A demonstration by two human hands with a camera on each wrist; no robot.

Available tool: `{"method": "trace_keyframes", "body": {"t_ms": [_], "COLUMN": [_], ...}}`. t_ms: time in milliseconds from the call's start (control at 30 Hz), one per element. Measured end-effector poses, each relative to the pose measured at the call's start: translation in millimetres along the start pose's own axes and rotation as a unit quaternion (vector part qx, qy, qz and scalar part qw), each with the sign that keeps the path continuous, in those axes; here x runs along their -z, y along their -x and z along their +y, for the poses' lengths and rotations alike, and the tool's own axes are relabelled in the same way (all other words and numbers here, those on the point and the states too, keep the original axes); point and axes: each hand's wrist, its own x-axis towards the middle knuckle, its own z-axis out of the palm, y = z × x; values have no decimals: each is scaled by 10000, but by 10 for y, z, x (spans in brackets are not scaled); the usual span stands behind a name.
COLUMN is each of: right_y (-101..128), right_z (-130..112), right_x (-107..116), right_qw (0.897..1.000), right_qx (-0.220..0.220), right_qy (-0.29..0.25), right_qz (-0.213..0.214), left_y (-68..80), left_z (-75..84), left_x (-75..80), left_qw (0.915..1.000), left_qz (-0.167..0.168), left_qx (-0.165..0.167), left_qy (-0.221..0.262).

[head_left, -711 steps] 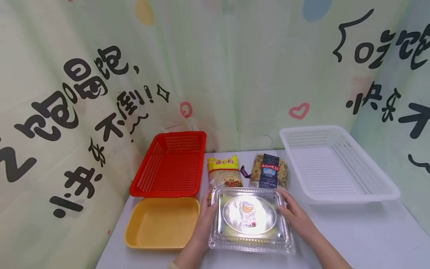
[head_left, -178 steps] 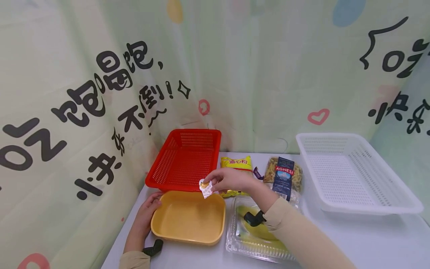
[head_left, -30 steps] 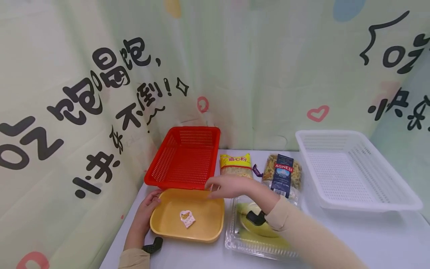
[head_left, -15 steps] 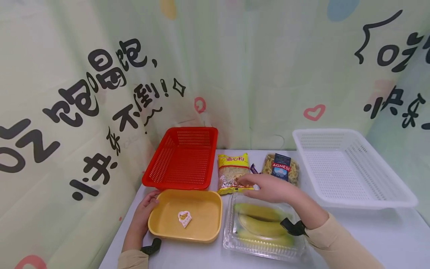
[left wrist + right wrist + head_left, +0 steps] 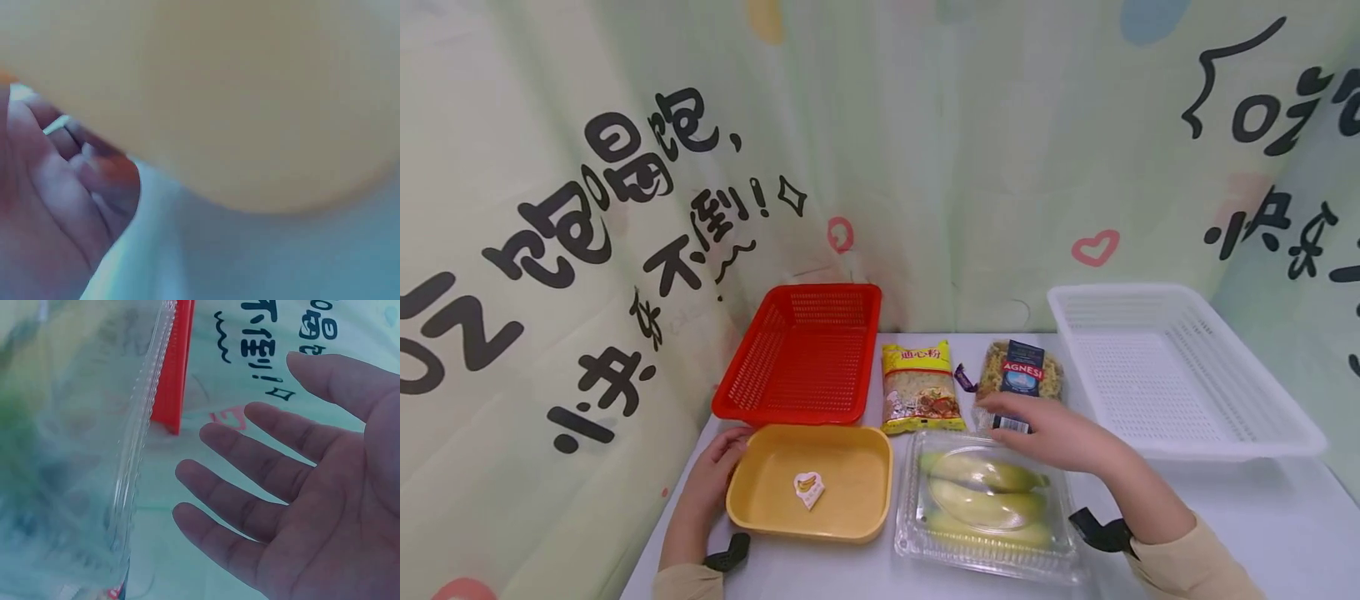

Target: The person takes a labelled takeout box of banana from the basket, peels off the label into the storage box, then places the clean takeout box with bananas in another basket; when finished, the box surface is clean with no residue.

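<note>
My left hand (image 5: pixel 709 479) rests beside the left end of a yellow plastic basin (image 5: pixel 850 527), its loosely bent fingers right at the rim. In the left wrist view the basin wall (image 5: pixel 250 125) hides part of those fingers. A small banana-printed paper label (image 5: pixel 808 489) lies on the basin's floor. My right hand (image 5: pixel 1048 433) holds nothing; its fingers are spread in the right wrist view. It hovers over the far right corner of a clear lidded plastic box (image 5: pixel 912 533) with several bananas (image 5: pixel 988 504) inside, overlapping the Agnesi pasta bag (image 5: pixel 1024 367).
Behind the basin stands a red plastic basket (image 5: pixel 808 367). A yellow macaroni bag (image 5: pixel 920 387) and a small purple wrapped piece (image 5: pixel 964 377) lie at the back middle. At the right is a white plastic basket (image 5: pixel 1157 383). A printed curtain (image 5: pixel 962 167) hangs behind the table.
My right hand has moved right, from over the basin's far right corner to above the banana box's far right corner. The left hand stays at the basin. The label still lies inside.
</note>
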Motion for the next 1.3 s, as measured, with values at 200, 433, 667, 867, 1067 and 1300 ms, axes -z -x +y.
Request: {"method": "trace_keyframes", "body": {"t_ms": [200,433,667,867,1067,1300], "right_y": [111,199,314,402,499,606], "right_z": [59,78,116,137,177,245], "right_x": [27,9,-13,-66,-159,-216], "right_qw": [9998,9992,9984,9971,9958,9937], "right_qx": [-136,-298,-428,-447,-478,-779], "right_qy": [-89,30,96,189,235,60], "right_qz": [114,259,357,585,745,803], "left_y": [120,285,431,537,631,729], "left_z": [291,689,990,1190,1260,1266], "left_x": [88,-122,-595,-1063,-1455,-1763], "left_qw": [9756,9436,9277,9400,9486,9600], "left_qz": [232,296,-9,-748,-1261,-1708], "left_qx": [-708,-1630,-2304,-2048,-2003,-1750], "left_qy": [-2065,-2867,-2938,-2623,-2100,-1366]}}
